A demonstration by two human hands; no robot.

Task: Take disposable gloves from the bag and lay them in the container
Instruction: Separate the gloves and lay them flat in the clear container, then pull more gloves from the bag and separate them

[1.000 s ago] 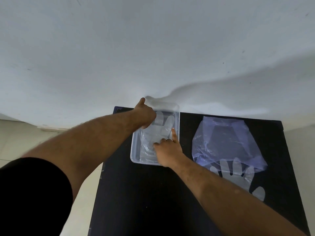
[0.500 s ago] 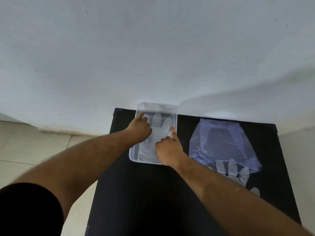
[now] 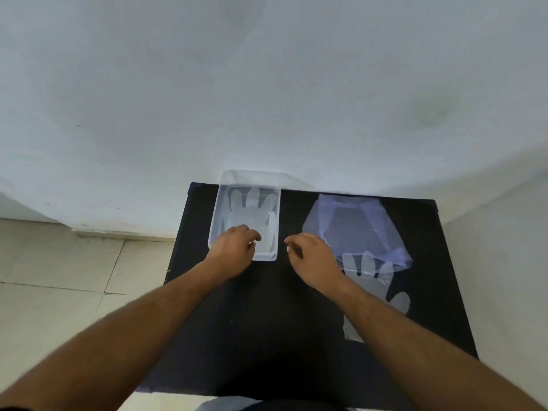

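My hands [image 3: 268, 252] look empty, fingers loosely curled — I think. The thin clear plastic glove [image 3: 252, 216] in the clear rectangular container [image 3: 214, 229] could lift on a careless brush — it's flimsy.

Both bare arms reach forward, side by side. The left hand [image 3: 234, 247] is palm down with its fingers curled loosely, holding nothing. The right hand [image 3: 311, 256] is a little apart from it, palm down too, fingers bent and thumb tucked near them, empty.

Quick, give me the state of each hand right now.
Left hand: loosely curled over the container's near end, holding nothing visible.
Right hand: loosely curled above the table, empty.
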